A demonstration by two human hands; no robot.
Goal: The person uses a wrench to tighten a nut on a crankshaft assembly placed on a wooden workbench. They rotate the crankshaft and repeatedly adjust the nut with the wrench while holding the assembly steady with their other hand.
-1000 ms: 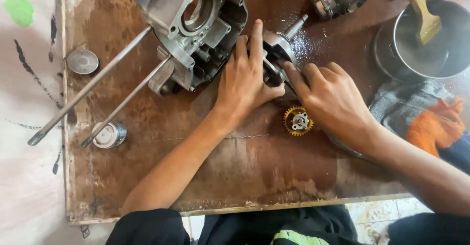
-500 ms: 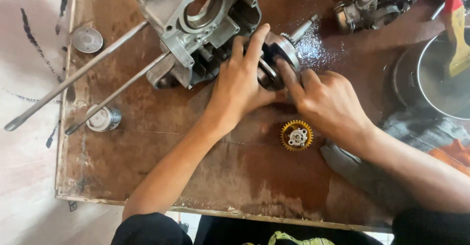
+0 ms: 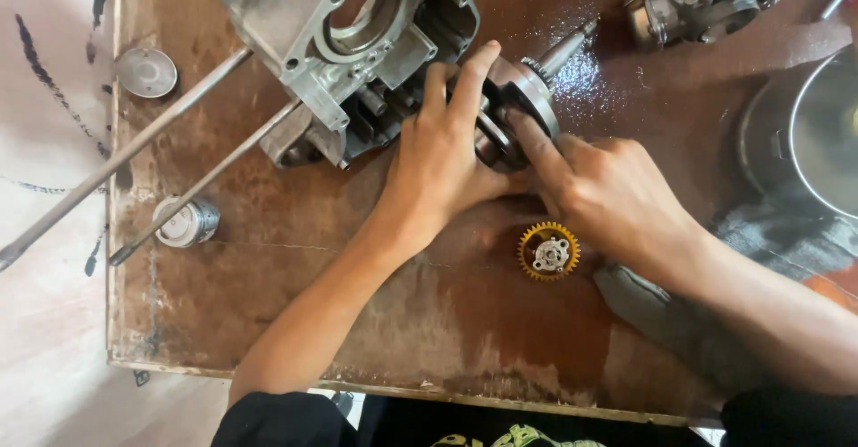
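1. On the oily brown wooden board (image 3: 268, 322), beside the grey aluminium engine case (image 3: 357, 45), the steel crankshaft (image 3: 518, 107) is lying.
2. It is gripped by the left hand (image 3: 442, 165) with closed fingers and steadied by the right hand (image 3: 608, 192), so rolling is prevented.

Engine case (image 3: 357, 45) crowds the crankshaft (image 3: 523, 98); bare board (image 3: 268, 295) lies open below.

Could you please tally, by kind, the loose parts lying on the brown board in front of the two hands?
Engine case: 1
Crankshaft, under left hand and right hand: 1
Long metal rods: 2
Yellow gear: 1
Piston: 1
Round metal disc: 1
Total: 7
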